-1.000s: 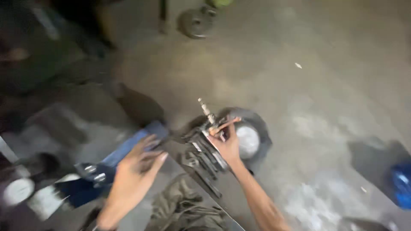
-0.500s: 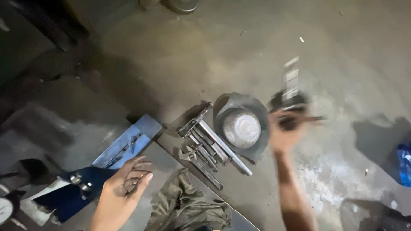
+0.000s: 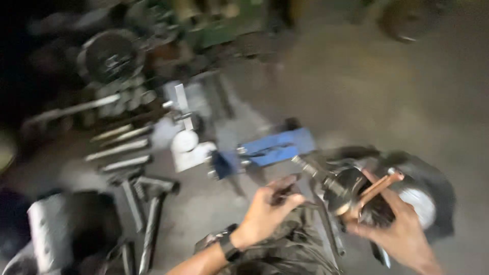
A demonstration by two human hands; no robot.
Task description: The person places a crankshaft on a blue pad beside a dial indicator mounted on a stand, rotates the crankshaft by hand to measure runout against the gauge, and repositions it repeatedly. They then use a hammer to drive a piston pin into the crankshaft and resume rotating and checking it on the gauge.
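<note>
A round, dark metal machine part (image 3: 345, 189) with a stub shaft sticking out toward the upper left is gripped in the right hand (image 3: 395, 229), and a copper-coloured rod (image 3: 379, 186) is pinned across it under the same hand's fingers. The part is held just below and to the right of the blue metal block (image 3: 272, 149), which lies on the concrete floor (image 3: 356, 86) and serves here as the landmark. The left hand (image 3: 265, 211) is seen directly below the blue block, with its fingers curled around something small and dark; what it is cannot be told through the motion blur. A dark wristband (image 3: 227, 248) is worn on that wrist. A crumpled olive-grey rag (image 3: 285, 252) is spread beneath both hands, below the block.

To the right of the blue block, behind the right hand, a dark round pan with a pale disc (image 3: 425, 196) inside it is seen. A white fitting (image 3: 187, 145) is set just left of the block. Further left of it, several long metal bars (image 3: 119, 147) are laid in rows, and two hammer-like tools (image 3: 145, 214) are placed below them. Well above and to the left of the block, a dark toothed wheel (image 3: 109, 56) is made out among blurred machinery.
</note>
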